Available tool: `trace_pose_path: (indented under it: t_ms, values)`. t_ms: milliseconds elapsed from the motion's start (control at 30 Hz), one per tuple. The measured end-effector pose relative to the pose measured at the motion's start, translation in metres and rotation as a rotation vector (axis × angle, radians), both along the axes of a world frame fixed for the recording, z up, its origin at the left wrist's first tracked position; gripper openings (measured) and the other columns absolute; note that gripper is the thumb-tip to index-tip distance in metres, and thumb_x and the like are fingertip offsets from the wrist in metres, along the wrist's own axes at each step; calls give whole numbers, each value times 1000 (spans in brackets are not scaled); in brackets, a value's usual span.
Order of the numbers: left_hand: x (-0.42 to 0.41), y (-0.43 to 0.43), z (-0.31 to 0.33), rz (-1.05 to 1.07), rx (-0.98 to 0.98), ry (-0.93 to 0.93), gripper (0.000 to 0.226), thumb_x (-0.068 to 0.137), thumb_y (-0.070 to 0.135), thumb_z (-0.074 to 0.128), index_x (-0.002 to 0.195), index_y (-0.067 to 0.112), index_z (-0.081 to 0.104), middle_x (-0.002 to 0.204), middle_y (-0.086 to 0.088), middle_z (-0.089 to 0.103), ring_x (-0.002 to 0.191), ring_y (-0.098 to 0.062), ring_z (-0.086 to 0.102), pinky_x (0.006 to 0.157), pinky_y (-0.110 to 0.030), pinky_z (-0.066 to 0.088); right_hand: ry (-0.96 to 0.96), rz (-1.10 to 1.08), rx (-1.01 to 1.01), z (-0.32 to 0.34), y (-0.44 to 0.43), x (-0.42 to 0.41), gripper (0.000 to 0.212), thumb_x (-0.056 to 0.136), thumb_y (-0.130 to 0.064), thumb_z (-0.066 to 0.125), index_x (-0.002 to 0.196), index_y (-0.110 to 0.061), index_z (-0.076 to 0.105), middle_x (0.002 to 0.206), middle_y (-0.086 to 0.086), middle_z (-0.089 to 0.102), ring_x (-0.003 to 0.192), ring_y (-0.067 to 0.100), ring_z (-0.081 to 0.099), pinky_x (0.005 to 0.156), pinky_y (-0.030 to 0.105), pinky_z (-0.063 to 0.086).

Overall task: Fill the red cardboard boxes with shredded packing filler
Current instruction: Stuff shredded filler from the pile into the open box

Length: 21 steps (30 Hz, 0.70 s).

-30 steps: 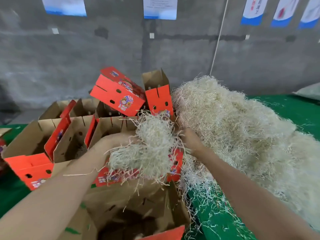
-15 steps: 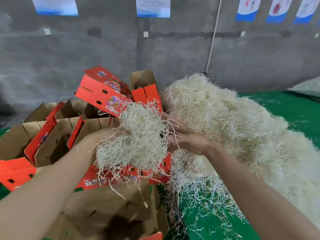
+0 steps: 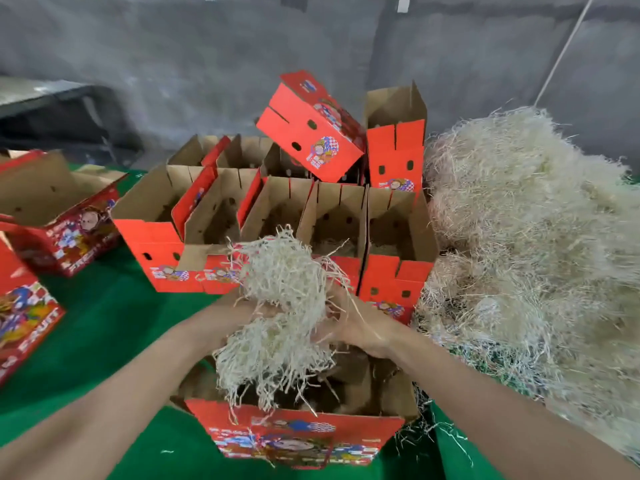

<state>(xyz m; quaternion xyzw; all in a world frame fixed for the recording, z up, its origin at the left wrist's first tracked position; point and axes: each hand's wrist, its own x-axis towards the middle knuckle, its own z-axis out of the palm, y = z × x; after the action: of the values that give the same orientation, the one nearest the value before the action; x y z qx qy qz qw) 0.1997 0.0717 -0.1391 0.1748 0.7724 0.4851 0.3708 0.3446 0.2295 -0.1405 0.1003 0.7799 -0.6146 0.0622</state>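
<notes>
A clump of pale shredded filler [image 3: 280, 313] hangs between both hands, just above an open red cardboard box [image 3: 298, 434] at the near edge. My left hand [image 3: 232, 311] grips the clump from the left, mostly hidden behind the strands. My right hand [image 3: 349, 323] holds it from the right, fingers curled into the shreds. Loose strands dangle down into the box. A big heap of the same filler [image 3: 530, 237] lies to the right on the green table [image 3: 104, 327].
Behind the hands stands a row of open red boxes [image 3: 277, 216], with one closed box [image 3: 311, 129] tilted on top and an upright one [image 3: 396, 150] beside it. More red boxes [image 3: 59, 216] sit at the left. A grey wall closes the back.
Both hands have carried the clump down and towards me, from in front of the stacked boxes to above the near box. My view has tilted down and left.
</notes>
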Motion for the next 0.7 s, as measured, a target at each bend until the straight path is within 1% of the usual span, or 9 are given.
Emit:
trace_pose_path:
  t_ms: [67,133,233,300,367,433,533,600,700]
  values:
    - [7,-11,-2,-121,-49,19,72,65,28,74,127,2,47,126,-13,52,119,-33,49,95,-32,41,-83,-63,45,-12,-5,0,63,83,12,55,132,-22,38,124,17,54,58,-10,59,75,16,48]
    - [-3,-20,-13,-148,-80,35,42,83,4,63,124,3,51,122,-9,60,115,-28,52,91,-29,44,-87,-135,-1,-19,-7,2,55,83,17,49,128,-13,46,112,32,55,64,3,64,73,19,52]
    - [-13,-30,-19,-190,-9,-64,57,79,-20,52,127,11,46,115,4,59,114,-15,46,91,-9,37,-143,-205,-4,-29,1,14,44,84,12,50,91,-30,60,90,4,61,77,6,64,72,19,51]
    - [-14,-34,-19,-234,56,-23,56,76,-25,48,114,16,53,107,6,64,114,-16,50,84,-7,40,-154,-233,-43,-31,9,27,39,88,5,51,90,-34,50,105,-16,52,87,-7,60,70,14,53]
    - [-16,-37,-20,-243,106,-87,57,68,-19,58,115,14,54,113,-4,63,116,-24,54,90,-24,44,-193,-263,-57,-32,14,36,39,89,2,50,99,-36,49,104,-25,52,86,-18,57,69,8,50]
    - [-22,-39,-24,-307,161,-313,81,54,-2,74,128,16,49,115,-1,64,106,-15,61,84,-27,49,-243,-307,7,-33,12,37,51,86,3,52,120,-34,48,122,-18,53,107,-5,52,97,22,42]
    - [-21,-35,-20,-353,287,-645,70,42,30,93,107,22,69,79,-1,71,56,-10,66,46,-16,49,-277,-409,13,-33,5,32,51,82,8,55,121,-26,51,121,-7,58,115,14,49,109,39,28]
    - [-15,-22,-22,-271,159,-611,45,70,39,76,106,13,67,87,-14,70,63,-19,69,54,-23,56,-266,-379,-126,-31,-3,31,34,84,-13,63,115,-28,56,102,-15,67,107,8,57,102,31,32]
    - [5,-4,-40,-206,9,-359,20,84,8,61,104,11,60,88,-9,72,79,-19,69,68,-28,56,-260,-346,-297,-37,-11,27,38,82,-50,52,106,-21,60,99,-13,66,90,4,61,81,20,40]
